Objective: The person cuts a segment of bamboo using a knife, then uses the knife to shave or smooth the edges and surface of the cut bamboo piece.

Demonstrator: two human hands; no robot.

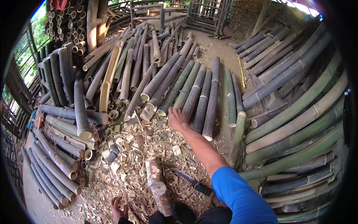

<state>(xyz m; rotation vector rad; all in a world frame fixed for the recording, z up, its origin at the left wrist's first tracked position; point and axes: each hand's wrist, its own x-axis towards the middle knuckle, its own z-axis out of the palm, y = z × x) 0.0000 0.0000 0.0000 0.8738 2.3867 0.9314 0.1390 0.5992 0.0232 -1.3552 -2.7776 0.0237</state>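
Bamboo pole (187, 98), green and cut square at its near end, lies on the ground in a row of like poles (203, 100); the right hand (176, 119), fingers spread wide, rests at its near end, touching it; the left hand (118, 210) lies low among wood chips (130, 149), whether it grips anything I cannot tell; a dark knife (192, 182) lies beside a chopping log (158, 185).
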